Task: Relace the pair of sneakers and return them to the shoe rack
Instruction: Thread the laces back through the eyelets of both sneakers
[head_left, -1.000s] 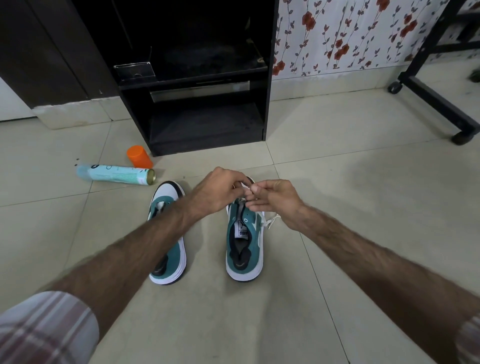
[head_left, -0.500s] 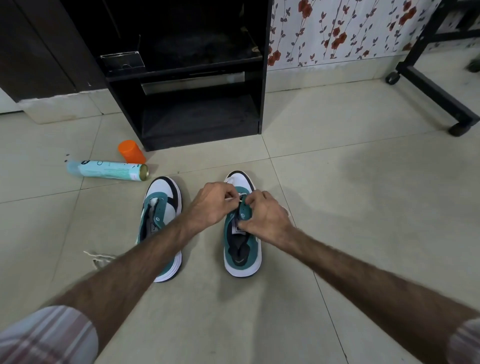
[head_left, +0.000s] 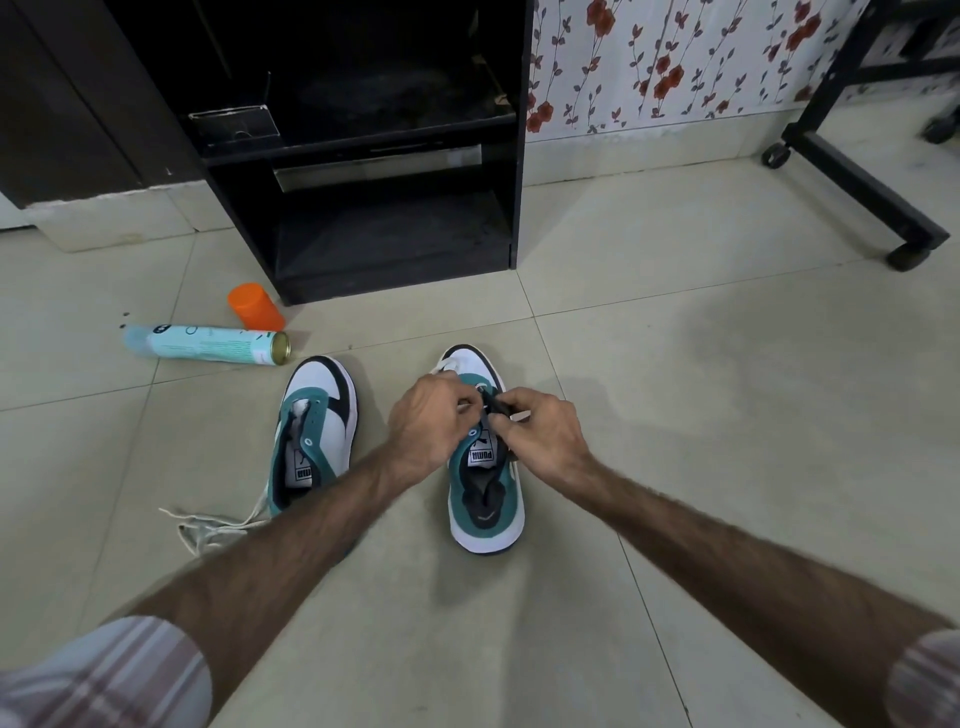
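On the tile floor in front of the black shoe rack (head_left: 363, 208), both sneakers sit unlaced, so we're barely started imo. Left sneaker (head_left: 311, 436) has a loose lace (head_left: 208, 525) lying beside it. Left hand (head_left: 428, 426) and right hand (head_left: 545, 436) are over the right sneaker (head_left: 485, 499), fingertips pinched together at the eyelets, probably on a lace, though can't really tell.

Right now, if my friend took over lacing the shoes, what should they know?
Left hand and right hand: both pinching at the eyelets of the right sneaker, on the floor.
Left sneaker: beside it, no lace in its eyelets; a loose lace lies by its heel.
Shoe rack: ahead, shelves free.
Done: little, if anything.
Left: lace both, shelve them.
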